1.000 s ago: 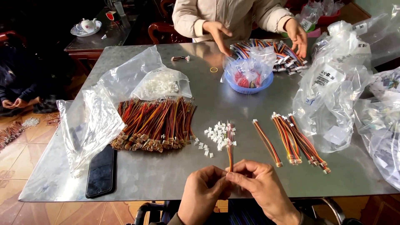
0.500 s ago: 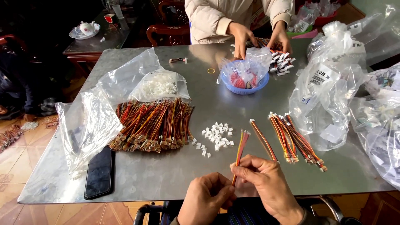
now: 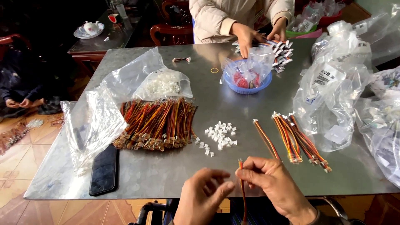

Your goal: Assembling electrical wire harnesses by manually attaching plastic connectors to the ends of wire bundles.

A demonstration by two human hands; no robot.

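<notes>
Wire (image 3: 242, 187) now lower, nearer steel table (image 3: 250, 104) edge.

I am in a home that doubles as a small assembly workshop. My metal counter (image 3: 166, 175) carries a big heap of red, orange and yellow wire leads (image 3: 160, 123), a scatter of small white plastic connectors (image 3: 218, 135) and clear plastic bags (image 3: 333, 83) of parts, all sorted in batches. Across from me another person (image 3: 237, 16) works over a blue bowl (image 3: 248, 83). Around us are household things: carved dark wooden chairs (image 3: 166, 29), a side table with a white teapot (image 3: 91, 28), and an orange tiled floor (image 3: 16, 166).
</notes>
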